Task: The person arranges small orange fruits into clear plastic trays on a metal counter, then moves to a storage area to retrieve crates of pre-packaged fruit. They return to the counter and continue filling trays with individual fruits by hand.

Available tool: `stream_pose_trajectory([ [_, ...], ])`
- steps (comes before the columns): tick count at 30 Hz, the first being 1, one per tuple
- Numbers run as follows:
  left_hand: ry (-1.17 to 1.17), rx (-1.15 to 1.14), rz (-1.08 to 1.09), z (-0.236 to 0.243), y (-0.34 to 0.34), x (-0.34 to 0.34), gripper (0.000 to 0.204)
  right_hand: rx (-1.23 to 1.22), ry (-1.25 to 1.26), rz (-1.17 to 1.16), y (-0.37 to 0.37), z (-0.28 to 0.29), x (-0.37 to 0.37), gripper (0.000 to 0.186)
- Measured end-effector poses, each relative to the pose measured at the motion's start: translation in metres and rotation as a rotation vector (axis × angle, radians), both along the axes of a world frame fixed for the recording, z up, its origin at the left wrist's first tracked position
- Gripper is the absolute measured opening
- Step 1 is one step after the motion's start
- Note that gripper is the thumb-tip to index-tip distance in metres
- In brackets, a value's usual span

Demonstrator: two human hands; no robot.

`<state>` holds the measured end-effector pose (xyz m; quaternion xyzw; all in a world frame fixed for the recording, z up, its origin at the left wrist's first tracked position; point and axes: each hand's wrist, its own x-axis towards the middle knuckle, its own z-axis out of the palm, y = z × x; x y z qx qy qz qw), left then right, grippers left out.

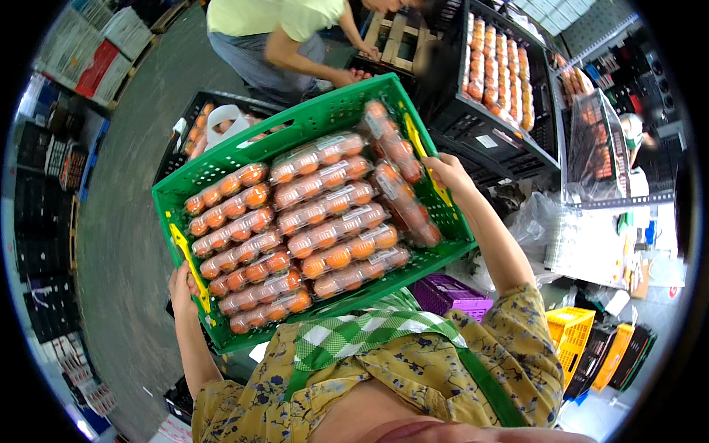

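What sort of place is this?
Probably a produce packing area or warehouse: a green perforated plastic crate of clear plastic packs of round orange produce, a black plastic crate holding similar packs, and stacked pale boxes.

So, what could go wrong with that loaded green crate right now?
The left fingers and right fingers hold the green crate at opposite ends; if either slipped, it could tip. The fruit packs at its right end lie crosswise to the rest, so they might shift. Another person bends beyond the crate's far side, so a bump seems possible, though the gap is hard to judge.
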<state>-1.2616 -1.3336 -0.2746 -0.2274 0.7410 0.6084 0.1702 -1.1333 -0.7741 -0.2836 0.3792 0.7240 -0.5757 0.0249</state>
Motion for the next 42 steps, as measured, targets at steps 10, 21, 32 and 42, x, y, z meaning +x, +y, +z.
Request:
stream_pose_trajectory([
  [10,0.029,-0.04,0.022,-0.013,-0.002,0.004,0.026,-0.079,0.073,0.046,0.02,-0.02,-0.017,0.035],
  [21,-0.003,0.01,0.028,-0.035,-0.015,0.026,0.032,-0.103,0.058,0.017,0.022,-0.023,-0.007,0.031],
  [32,-0.066,0.061,-0.024,-0.018,-0.012,0.013,0.031,0.554,0.164,-0.007,0.013,-0.015,0.013,0.046],
  [42,-0.084,0.22,-0.019,-0.035,-0.013,-0.011,0.023,0.829,0.442,-0.318,-0.097,-0.045,0.334,0.042],
])
